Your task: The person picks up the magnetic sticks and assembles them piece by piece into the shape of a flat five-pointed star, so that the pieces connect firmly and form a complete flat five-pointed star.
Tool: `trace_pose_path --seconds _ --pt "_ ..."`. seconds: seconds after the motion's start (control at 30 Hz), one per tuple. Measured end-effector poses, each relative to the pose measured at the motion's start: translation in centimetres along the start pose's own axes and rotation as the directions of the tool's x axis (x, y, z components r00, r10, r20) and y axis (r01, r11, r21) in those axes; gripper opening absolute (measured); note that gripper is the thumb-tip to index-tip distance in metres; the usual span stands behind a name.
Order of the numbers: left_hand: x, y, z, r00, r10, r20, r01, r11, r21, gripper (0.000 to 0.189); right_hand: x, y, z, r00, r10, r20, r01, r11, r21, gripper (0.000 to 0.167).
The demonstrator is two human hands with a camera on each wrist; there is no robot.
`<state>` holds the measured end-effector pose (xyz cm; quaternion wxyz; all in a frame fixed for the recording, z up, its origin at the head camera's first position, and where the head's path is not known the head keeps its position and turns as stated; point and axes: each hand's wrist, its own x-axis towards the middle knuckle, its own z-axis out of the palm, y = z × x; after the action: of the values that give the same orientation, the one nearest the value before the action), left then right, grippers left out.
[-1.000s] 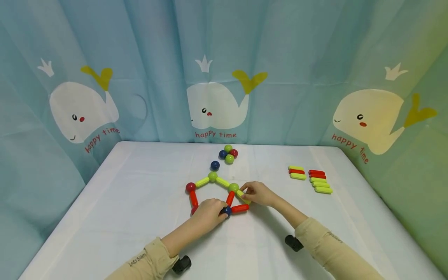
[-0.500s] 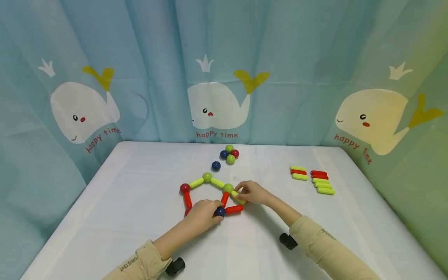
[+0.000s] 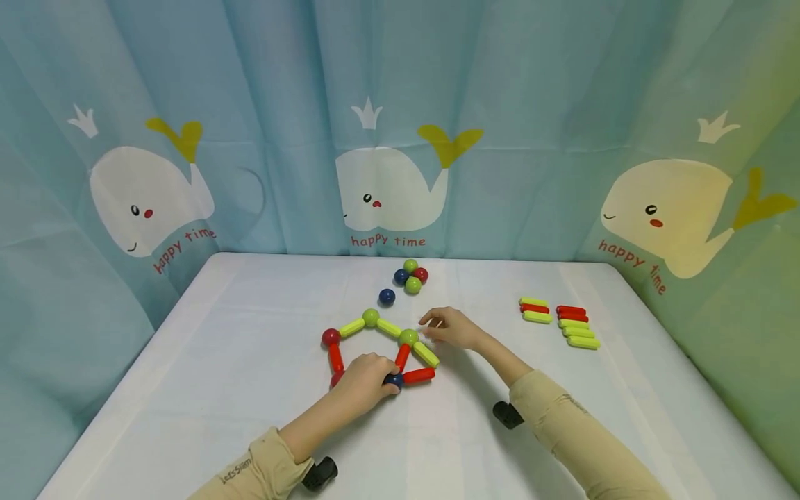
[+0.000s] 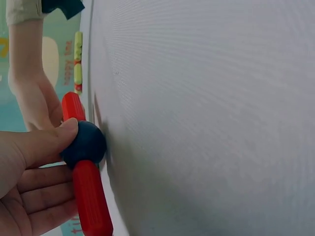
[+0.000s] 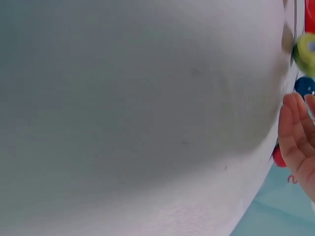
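A ring of toy building rods and balls lies on the table in the head view. My left hand (image 3: 359,382) pinches its dark blue ball (image 3: 394,380) between thumb and fingers. In the left wrist view, red rods (image 4: 92,196) run from that ball on two sides. Another red rod (image 3: 419,376) points right from it, toward the lower end of a yellow-green rod (image 3: 426,354) joined to a green ball (image 3: 409,337). Just above that rod is my right hand (image 3: 453,328), fingers loosely bent and holding nothing. A red ball (image 3: 337,378) is partly hidden behind my left hand.
Beyond the ring sit a loose blue ball (image 3: 387,297) and a cluster of balls (image 3: 413,285). Two groups of red and yellow-green rods (image 3: 536,317) lie at the right. A whale-print curtain (image 3: 281,173) hangs behind the white table (image 3: 250,312).
The ring shifted slightly left in the first half second. My right hand has let go of the yellow-green rod and lifted up and away, while my left hand keeps hold of the blue ball.
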<state>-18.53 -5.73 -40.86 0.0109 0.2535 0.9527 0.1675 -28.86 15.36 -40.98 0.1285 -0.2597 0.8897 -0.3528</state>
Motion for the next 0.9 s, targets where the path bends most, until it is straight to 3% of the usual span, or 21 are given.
trace_pose_path --seconds 0.2,0.37,0.57,0.9 --pt "-0.1 0.2 0.1 1.0 0.001 -0.005 -0.001 1.0 -0.01 0.024 1.8 0.2 -0.5 0.987 -0.001 -0.163 -0.02 0.992 -0.125 0.022" --pt "-0.2 0.2 0.0 1.0 -0.014 -0.012 0.014 1.0 -0.013 0.027 3.3 0.0 -0.7 0.97 -0.033 -0.24 -0.014 0.982 -0.189 0.028" --pt "-0.2 0.2 -0.3 1.0 -0.018 -0.013 0.018 1.0 -0.006 0.027 4.6 -0.2 -1.0 0.962 -0.127 -0.241 0.05 0.952 -0.301 0.034" --pt "-0.2 0.3 -0.3 1.0 -0.002 -0.015 0.002 1.0 0.005 0.024 5.6 0.9 -1.2 0.972 -0.133 -0.195 0.056 0.933 -0.355 0.039"
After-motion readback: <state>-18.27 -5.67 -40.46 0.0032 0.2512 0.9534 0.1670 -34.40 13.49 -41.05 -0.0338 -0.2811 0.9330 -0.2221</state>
